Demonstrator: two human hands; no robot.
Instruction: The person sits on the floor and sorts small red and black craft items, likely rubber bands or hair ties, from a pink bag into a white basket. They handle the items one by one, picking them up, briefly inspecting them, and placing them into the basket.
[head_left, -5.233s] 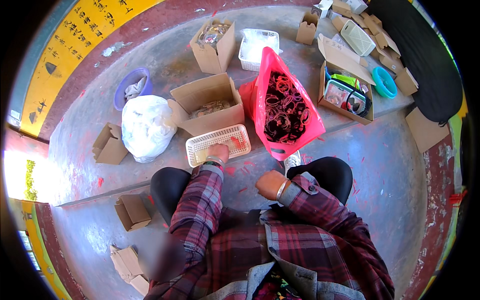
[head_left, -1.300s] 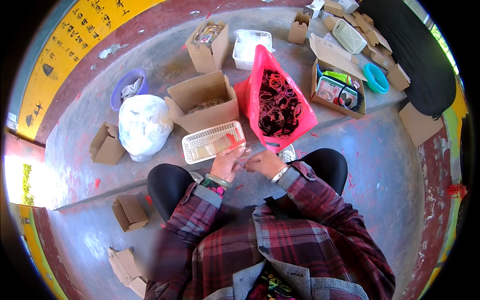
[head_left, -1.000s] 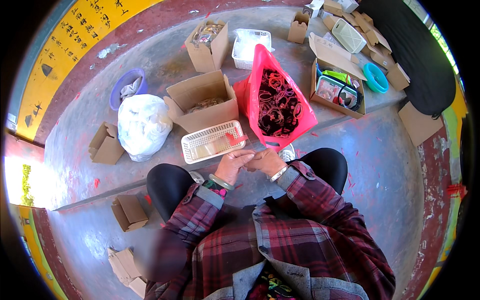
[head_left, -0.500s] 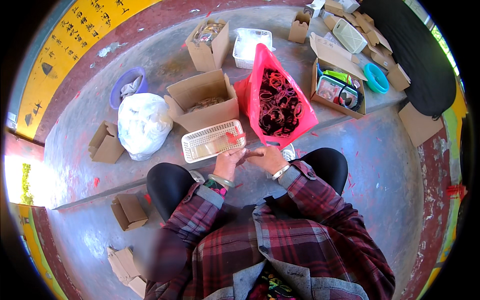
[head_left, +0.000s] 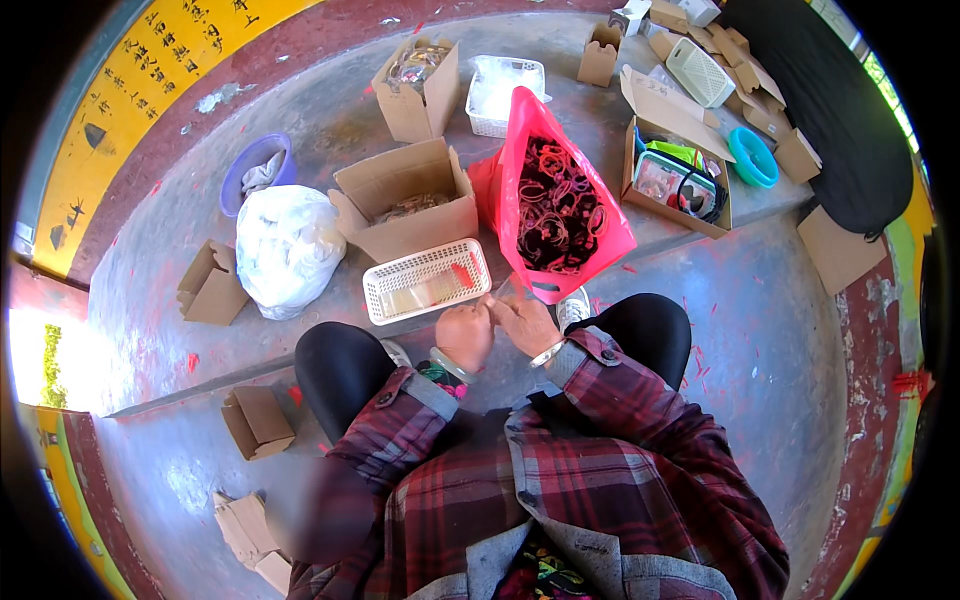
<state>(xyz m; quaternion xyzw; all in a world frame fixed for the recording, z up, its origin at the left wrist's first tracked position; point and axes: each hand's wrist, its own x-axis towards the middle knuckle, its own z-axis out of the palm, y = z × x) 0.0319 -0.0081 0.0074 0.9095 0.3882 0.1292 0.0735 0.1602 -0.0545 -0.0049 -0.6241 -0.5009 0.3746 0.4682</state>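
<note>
My left hand is curled closed in front of my lap, just below the white basket. Its fingertips meet those of my right hand, whose fingers are bent in a pinch. Whatever lies between the fingers is too small or hidden to make out. Right above the hands, the white perforated basket holds clear plastic pieces and a red piece. Beyond my right hand, a bright pink plastic bag gapes, full of thin pink, red and dark loops.
An open cardboard box stands behind the basket, beside a stuffed white plastic bag. Farther back are another box and a purple basin. To the right sits a box of mixed items. A low step edge crosses the floor.
Both hands have shifted slightly toward my body, the left one turning into a tighter curl. The red piece at the basket's right rim now shows only inside the basket.
</note>
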